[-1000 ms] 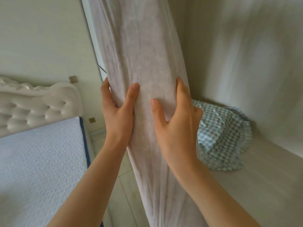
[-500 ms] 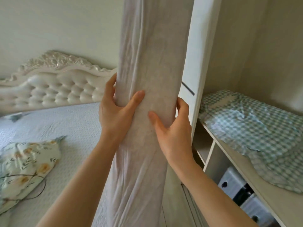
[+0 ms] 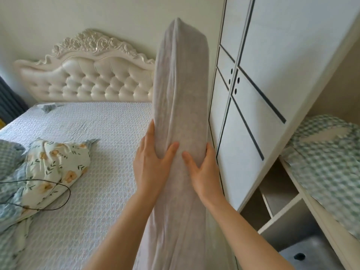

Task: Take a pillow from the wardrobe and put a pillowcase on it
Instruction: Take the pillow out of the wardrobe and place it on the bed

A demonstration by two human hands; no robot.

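A long grey-beige pillow stands upright in front of me, edge-on. My left hand grips its left side and my right hand grips its right side, both about halfway up. The pillow is between the bed and the wardrobe. A floral pillowcase lies crumpled on the left part of the bed. The pillow's lower end is hidden below my arms.
An open wardrobe door stands just right of the pillow. A green checked cloth lies on a wardrobe shelf at right, with cubbies and a grey box below. A tufted headboard is behind the bed. A black cable loops over the pillowcase.
I have turned from the wardrobe interior toward the bed, carrying the pillow with both hands. The pillow's top end is now in view and the bed fills the left side.
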